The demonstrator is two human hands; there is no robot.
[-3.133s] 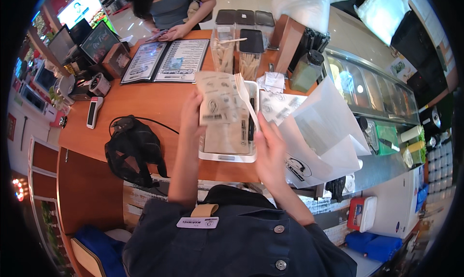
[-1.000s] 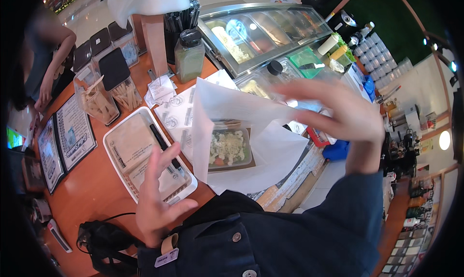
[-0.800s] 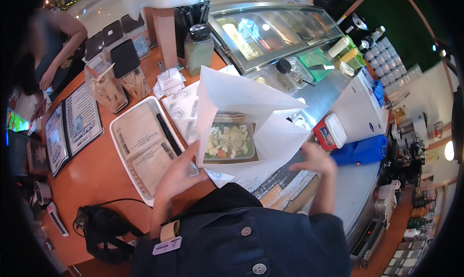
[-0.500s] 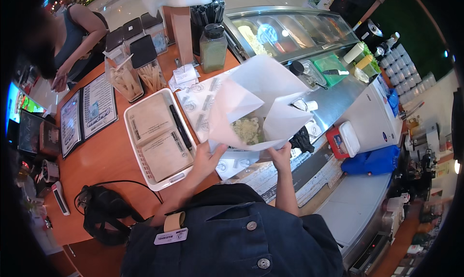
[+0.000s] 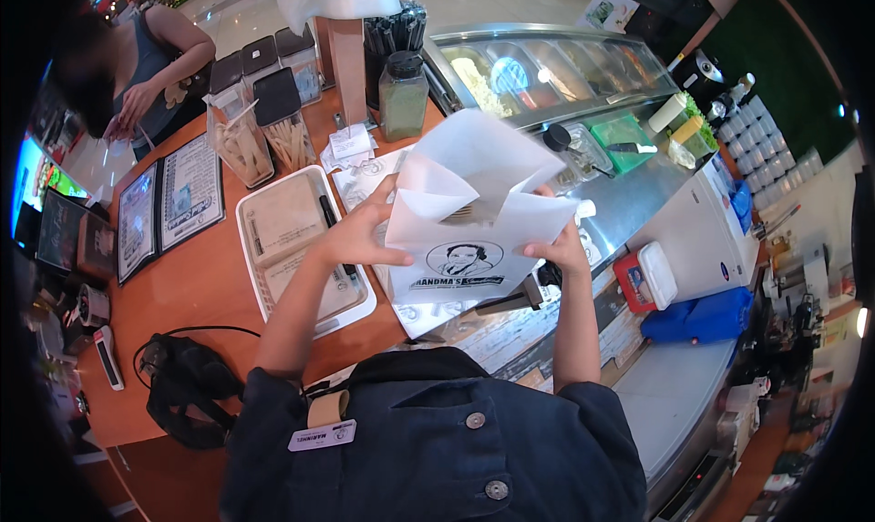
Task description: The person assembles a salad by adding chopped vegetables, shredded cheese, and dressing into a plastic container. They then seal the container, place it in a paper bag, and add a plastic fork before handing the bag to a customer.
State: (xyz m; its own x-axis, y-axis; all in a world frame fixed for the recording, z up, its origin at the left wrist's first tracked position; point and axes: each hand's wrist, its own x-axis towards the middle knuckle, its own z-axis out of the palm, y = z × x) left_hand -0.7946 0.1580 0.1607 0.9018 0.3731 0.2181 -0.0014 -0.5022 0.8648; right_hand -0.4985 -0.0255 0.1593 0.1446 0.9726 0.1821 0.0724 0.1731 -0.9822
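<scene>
A white paper-lined food box (image 5: 462, 271) with a printed portrait on its front is in front of me. Pale paper sheets (image 5: 483, 148) stand up and fold inward above it, and a small bit of brownish contents shows between the folds. My left hand (image 5: 363, 235) spans the box's left side, its thumb on the front and fingers against the paper. On the right side, my right hand (image 5: 561, 246) presses its thumb to the front face while the fingers are partly hidden behind the paper. Under the box lies printed paper (image 5: 428, 320) on the counter.
Left of the box sits a white tray (image 5: 342, 320) with brown paper and a black pen (image 5: 329, 210). Lidded containers (image 5: 241, 148), a jar (image 5: 403, 98) and a menu (image 5: 191, 192) stand beyond. A topping counter (image 5: 538, 75) is at the back right; a person (image 5: 169, 57) is across.
The box has tipped so its printed front faces me and its green-topped contents are mostly hidden. Both hands have moved up along its sides, and the paper sheets have drawn closer together.
</scene>
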